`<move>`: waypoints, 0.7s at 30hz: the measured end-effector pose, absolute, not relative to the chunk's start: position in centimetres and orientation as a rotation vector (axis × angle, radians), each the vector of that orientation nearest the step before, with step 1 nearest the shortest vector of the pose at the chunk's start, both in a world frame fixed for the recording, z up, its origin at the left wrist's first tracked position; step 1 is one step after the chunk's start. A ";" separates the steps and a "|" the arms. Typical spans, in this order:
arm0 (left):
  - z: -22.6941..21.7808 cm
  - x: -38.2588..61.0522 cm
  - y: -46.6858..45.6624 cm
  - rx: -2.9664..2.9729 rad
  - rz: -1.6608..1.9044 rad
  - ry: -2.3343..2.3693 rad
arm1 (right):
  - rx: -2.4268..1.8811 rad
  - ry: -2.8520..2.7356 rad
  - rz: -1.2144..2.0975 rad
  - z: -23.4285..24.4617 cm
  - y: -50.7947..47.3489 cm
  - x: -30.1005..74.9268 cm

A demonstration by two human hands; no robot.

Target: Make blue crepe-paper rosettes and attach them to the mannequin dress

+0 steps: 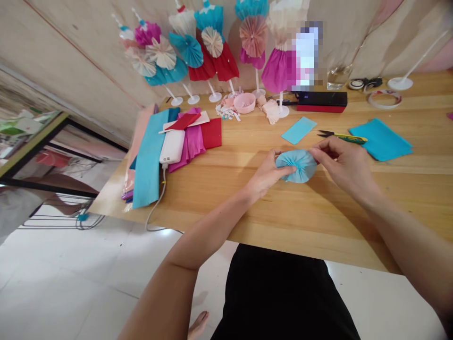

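**Pleated blue paper rosette point(296, 166) held over a wooden table point(212, 208)**

The single rosette sits mid-table between both hands, its pleats running in to a gathered centre. Whether it touches the wood is hard to tell. Thin paper like this should weigh almost nothing and crush easily, so the gathered centre looks the safest hold, not the soft outer rim.

The left hand point(267, 174) has its fingers pressed together against the rosette's left side; the right hand point(341, 163) pinches its upper right edge between thumb and forefinger.

Just beyond lie one pair of snips point(348, 139) with a yellow-green handle, one small blue paper rectangle point(299, 130) and one larger blue paper sheet point(380, 139). Farther off stand one pink bowl point(244, 102) and about six paper dress models point(212, 52) on white stands — one is blurred, so the count is uncertain.
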State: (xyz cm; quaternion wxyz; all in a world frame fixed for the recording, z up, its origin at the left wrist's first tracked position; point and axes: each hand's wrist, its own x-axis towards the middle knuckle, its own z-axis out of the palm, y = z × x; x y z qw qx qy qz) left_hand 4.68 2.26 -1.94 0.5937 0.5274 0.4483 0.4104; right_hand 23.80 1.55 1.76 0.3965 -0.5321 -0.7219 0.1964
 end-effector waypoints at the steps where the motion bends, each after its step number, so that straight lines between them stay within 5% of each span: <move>1: -1.9 4.6 2.3 1.238 0.946 1.040 | -1.338 -1.806 0.518 1.9 1.5 23.8; 14: 0.0 4.3 1.5 1.588 0.843 1.001 | -1.272 -1.615 0.992 1.9 1.2 23.4; 21: -0.9 4.1 1.7 1.630 0.815 0.992 | -1.307 -1.842 0.890 2.4 1.2 23.4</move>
